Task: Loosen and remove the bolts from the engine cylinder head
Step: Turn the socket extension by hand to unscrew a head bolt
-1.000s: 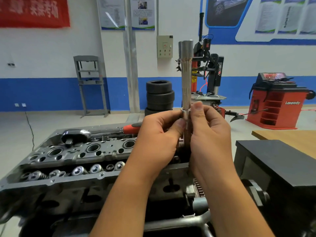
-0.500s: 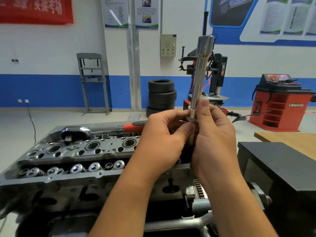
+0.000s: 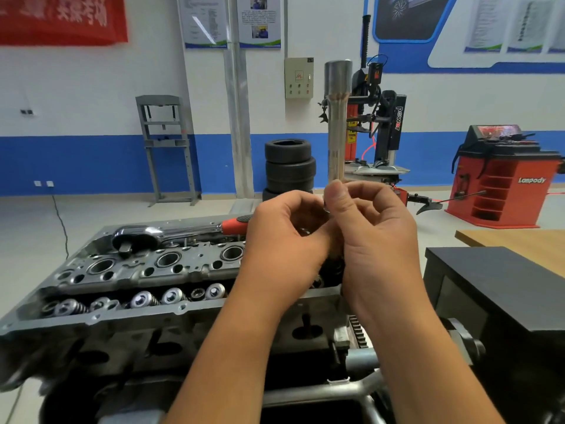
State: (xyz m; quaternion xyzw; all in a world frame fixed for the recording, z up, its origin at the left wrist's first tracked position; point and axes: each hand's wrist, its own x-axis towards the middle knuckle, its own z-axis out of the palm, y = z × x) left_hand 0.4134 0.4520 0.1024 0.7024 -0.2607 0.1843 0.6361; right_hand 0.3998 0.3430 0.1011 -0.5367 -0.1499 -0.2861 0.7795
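Step in hand: by my reading, freeing a removed bolt from the long polished steel socket extension (image 3: 336,117), which stands upright above the right end of the grey aluminium cylinder head (image 3: 146,270)
Right hand (image 3: 376,240): fingers curled around the tool's lower end, thumb tip pressed against the shaft at a small silver washer-like ring (image 3: 326,206)
Left hand (image 3: 287,240): fingers curled in beside the same spot, apparently pinching just below the ring; what they hold is hidden
Bolt: not clearly visible, so I cannot tell whether it sits in the tool
Doing it well: keep the tool vertical, pull straight down over the head, catch ring and bolt together
Risk: a dropped part could fall into the open valve-spring gallery (image 3: 137,301)
Ratchet: chrome ratchet wrench with red handle (image 3: 171,232) lies across the head's far edge, untouched
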